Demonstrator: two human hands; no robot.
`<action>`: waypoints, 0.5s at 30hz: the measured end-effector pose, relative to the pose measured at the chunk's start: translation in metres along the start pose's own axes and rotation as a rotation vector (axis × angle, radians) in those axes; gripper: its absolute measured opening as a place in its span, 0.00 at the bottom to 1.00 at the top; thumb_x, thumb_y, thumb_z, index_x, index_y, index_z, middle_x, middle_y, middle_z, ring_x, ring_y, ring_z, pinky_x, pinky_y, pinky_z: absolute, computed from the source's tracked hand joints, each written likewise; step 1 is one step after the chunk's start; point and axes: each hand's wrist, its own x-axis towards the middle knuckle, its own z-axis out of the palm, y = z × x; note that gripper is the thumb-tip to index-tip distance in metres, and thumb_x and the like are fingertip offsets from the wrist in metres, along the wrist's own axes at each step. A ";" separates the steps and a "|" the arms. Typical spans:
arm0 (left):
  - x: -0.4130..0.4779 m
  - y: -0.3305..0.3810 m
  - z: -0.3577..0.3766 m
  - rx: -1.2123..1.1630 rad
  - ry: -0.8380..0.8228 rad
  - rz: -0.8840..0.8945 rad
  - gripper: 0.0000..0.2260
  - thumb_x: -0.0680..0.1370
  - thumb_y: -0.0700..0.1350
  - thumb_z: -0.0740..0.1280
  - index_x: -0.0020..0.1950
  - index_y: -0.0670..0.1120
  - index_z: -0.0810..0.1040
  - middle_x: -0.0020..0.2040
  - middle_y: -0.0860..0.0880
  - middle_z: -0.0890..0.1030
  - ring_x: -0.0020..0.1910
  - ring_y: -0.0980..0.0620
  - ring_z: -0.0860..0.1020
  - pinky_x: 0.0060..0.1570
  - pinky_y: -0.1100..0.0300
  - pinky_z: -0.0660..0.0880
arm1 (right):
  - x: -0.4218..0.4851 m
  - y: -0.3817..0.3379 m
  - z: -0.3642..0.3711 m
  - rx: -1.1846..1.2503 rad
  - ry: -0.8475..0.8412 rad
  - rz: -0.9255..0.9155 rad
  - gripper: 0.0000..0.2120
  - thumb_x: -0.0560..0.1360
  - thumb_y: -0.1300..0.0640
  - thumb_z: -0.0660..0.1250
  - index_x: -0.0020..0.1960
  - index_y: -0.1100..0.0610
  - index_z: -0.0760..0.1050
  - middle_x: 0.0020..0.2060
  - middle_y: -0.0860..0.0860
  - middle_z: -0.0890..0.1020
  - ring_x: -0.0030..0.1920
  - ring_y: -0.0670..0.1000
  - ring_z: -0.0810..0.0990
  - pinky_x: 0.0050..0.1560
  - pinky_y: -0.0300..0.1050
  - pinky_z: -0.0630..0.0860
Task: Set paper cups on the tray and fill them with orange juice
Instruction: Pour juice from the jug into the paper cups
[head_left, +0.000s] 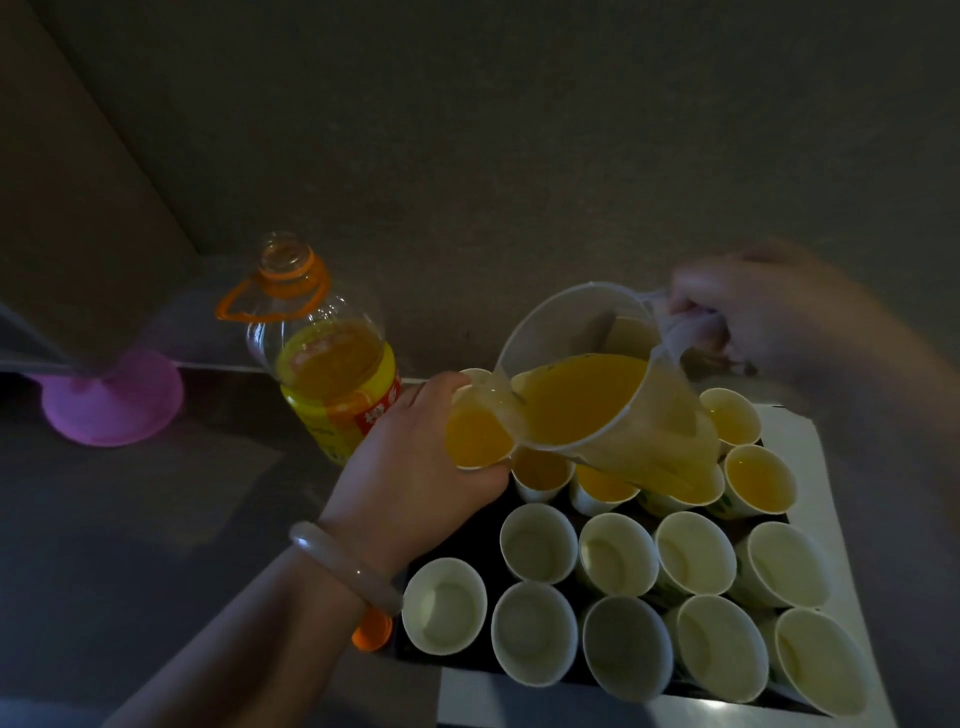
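My right hand (769, 322) grips the handle of a clear plastic pitcher (597, 384) tilted to the left, orange juice reaching its spout. My left hand (415, 457) holds a paper cup (478, 436) under the spout; the cup is nearly full of juice. The dark tray (452, 657) carries several paper cups. Those in the far rows, such as one at the right (759, 480), hold juice. The near rows, such as a cup at the front left (444, 605), are empty.
An open orange juice bottle (332, 364) with an orange carry ring stands left of the tray. Its orange cap (371, 631) lies by my left wrist. A pink round lid or dish (111, 400) sits at the far left. A wall rises close behind.
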 end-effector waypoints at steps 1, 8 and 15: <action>0.000 0.001 0.000 -0.012 0.012 -0.002 0.28 0.67 0.55 0.75 0.64 0.58 0.68 0.49 0.63 0.72 0.48 0.64 0.73 0.40 0.72 0.68 | 0.001 0.003 0.000 0.039 -0.005 0.010 0.17 0.70 0.58 0.64 0.22 0.56 0.71 0.18 0.48 0.65 0.18 0.43 0.62 0.26 0.41 0.62; -0.003 0.002 -0.007 -0.033 0.017 -0.016 0.28 0.67 0.58 0.74 0.63 0.59 0.67 0.52 0.61 0.73 0.49 0.65 0.73 0.40 0.72 0.69 | 0.005 0.025 -0.001 0.336 0.048 0.060 0.19 0.73 0.61 0.60 0.23 0.56 0.70 0.23 0.53 0.65 0.21 0.47 0.61 0.21 0.36 0.60; -0.011 -0.004 -0.016 -0.008 -0.041 -0.054 0.33 0.63 0.62 0.73 0.66 0.59 0.67 0.56 0.62 0.73 0.52 0.61 0.74 0.45 0.67 0.72 | 0.004 0.034 -0.005 0.438 0.040 0.058 0.13 0.62 0.52 0.62 0.20 0.55 0.71 0.21 0.51 0.66 0.19 0.46 0.62 0.20 0.37 0.59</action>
